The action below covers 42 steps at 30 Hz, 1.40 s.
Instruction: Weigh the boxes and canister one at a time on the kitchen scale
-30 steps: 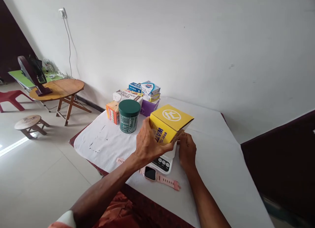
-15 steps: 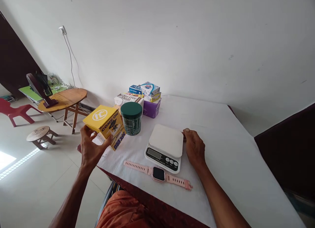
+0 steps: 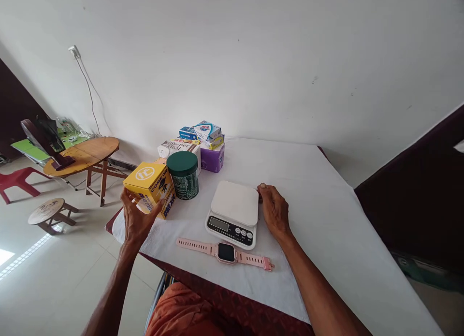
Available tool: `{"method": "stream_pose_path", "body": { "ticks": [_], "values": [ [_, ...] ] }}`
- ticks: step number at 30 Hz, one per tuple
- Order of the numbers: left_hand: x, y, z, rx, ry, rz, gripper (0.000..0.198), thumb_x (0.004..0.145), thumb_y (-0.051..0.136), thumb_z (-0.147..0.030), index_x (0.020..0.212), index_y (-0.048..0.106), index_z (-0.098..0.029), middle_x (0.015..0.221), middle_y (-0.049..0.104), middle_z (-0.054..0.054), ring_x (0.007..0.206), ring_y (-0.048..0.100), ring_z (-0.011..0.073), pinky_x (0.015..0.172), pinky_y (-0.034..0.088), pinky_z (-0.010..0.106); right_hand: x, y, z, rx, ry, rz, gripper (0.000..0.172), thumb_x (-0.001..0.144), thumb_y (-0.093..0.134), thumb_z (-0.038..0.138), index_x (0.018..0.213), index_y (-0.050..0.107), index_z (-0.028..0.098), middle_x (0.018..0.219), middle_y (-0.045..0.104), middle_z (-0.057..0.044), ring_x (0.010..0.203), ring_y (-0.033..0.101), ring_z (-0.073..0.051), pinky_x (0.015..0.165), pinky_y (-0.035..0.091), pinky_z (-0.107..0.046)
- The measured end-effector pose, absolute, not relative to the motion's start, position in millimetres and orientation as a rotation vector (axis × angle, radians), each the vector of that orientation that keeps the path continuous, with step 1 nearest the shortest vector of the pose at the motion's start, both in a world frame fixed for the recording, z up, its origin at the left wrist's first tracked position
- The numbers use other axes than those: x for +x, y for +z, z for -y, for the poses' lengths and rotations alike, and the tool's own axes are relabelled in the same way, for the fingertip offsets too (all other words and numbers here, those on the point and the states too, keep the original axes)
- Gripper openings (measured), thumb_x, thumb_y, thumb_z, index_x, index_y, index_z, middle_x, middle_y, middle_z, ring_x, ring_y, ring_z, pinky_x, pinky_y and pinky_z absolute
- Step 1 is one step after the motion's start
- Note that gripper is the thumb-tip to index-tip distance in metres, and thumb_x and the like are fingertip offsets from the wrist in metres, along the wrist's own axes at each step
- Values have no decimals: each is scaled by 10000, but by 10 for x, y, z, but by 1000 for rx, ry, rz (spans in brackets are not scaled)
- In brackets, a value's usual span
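My left hand [image 3: 139, 217] grips a yellow cardboard box [image 3: 150, 183] marked "COME ON", thumb on its front and fingers on its left side. The box is at the table's left edge, beside a dark green lidded tub [image 3: 183, 175]. A white kitchen scale [image 3: 235, 203] with a small display and several buttons stands before me, its plate bare. My right hand [image 3: 274, 208] is closed at the scale's right side; what its fingers hold, if anything, is hidden. In front of the scale a pink smartwatch [image 3: 226, 253] lies stretched out flat.
Behind the tub are a "Super Meal" box [image 3: 180, 149], a purple pack [image 3: 213, 158] and a blue-and-white box [image 3: 208, 130] on top. A white cloth [image 3: 326, 239] covers the table against the wall. To the left stand a round wooden table [image 3: 87, 154] with a fan [image 3: 43, 142], and a stool [image 3: 50, 212].
My left hand has lowered the yellow box to the tabletop beside the tub. The whole view has shifted slightly to the right; my right hand stays by the scale.
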<state>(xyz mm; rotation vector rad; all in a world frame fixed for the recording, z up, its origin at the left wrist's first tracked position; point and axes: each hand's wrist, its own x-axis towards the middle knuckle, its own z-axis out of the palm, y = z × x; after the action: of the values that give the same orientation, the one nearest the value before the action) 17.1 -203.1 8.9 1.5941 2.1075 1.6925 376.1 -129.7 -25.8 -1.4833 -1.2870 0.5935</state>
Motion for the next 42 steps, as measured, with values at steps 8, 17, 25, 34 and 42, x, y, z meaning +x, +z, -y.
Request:
{"method": "stream_pose_path", "body": {
  "ticks": [8, 17, 25, 34, 42],
  "values": [
    [111, -172, 2177, 1535, 1521, -2056, 1184, 673, 839, -531, 1585, 161, -200, 1483, 439, 221, 1338, 522, 388, 1100, 464, 620, 3779, -298, 1268, -1448, 556, 1292, 638, 931, 344, 807, 814, 610, 239, 709, 616, -21, 741, 563, -213, 728, 450, -334],
    [123, -62, 2157, 1564, 1580, -2103, 1173, 685, 834, -508, 1595, 154, -210, 1507, 436, 212, 1397, 471, 371, 1172, 386, 584, 3772, -290, 1261, -1451, 570, 1293, 656, 929, 312, 825, 814, 596, 245, 687, 600, -14, 730, 553, -213, 725, 448, -335],
    [254, 269, 2049, 1462, 1608, -2221, 1037, 606, 851, -506, 1481, 376, -216, 1408, 512, 178, 1225, 602, 364, 1028, 522, 555, 3768, -258, 1272, -1425, 558, 1275, 652, 937, 294, 819, 777, 563, 246, 699, 601, -16, 726, 536, -205, 710, 432, -330],
    [274, 317, 2048, 1424, 1442, -2404, 877, 546, 849, -506, 1266, 456, -195, 1253, 568, 152, 1135, 642, 394, 959, 553, 607, 3777, -256, 1252, -1394, 571, 1252, 568, 975, 315, 743, 709, 459, 263, 676, 565, 10, 660, 493, -182, 660, 389, -319],
    [279, 419, 2238, 1103, 1633, -2292, 764, 471, 902, -374, 1079, 456, -250, 1049, 630, 54, 987, 720, 356, 891, 604, 624, 3794, -241, 1261, -1374, 583, 1239, 545, 979, 313, 726, 710, 442, 269, 699, 599, 0, 669, 498, -187, 668, 391, -318]
  ]
}}
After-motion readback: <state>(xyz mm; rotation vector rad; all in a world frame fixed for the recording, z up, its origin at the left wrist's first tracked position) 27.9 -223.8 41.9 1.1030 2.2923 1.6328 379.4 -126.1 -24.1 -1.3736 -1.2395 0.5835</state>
